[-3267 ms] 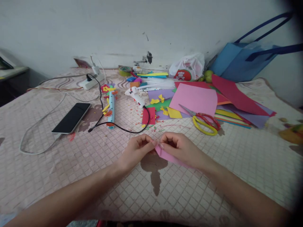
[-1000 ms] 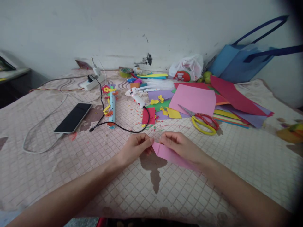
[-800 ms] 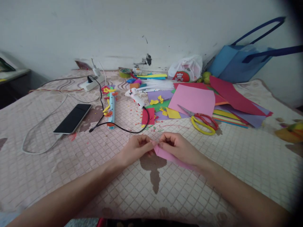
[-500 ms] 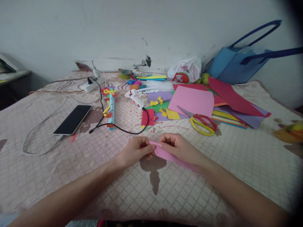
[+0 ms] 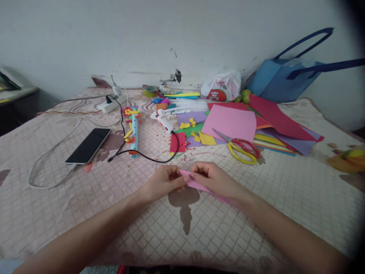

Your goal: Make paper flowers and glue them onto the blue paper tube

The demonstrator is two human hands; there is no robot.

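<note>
A narrow pink paper strip (image 5: 199,185) is held between my two hands above the front middle of the table. My left hand (image 5: 165,182) pinches its left end with thumb and fingers. Close beside it, my right hand (image 5: 212,178) grips the same strip, which runs on beneath that palm toward the wrist. Part of the strip is hidden under the right hand. Beyond my right hand, scissors (image 5: 242,149) with red and yellow handles lie partly over a pink paper sheet (image 5: 230,120).
A white glue gun (image 5: 162,120) lies mid-table, its black cord (image 5: 145,155) looping forward. Left of it are a decorated light-blue strip (image 5: 135,133), a phone (image 5: 88,146) on a cable and a power strip (image 5: 112,102). Coloured papers (image 5: 282,118) and a blue bag (image 5: 285,78) are at right.
Both hands keep their grip on the pink paper strip in nearly the same place. The right thumb and the strip have shifted slightly; the camera view has moved a little.
</note>
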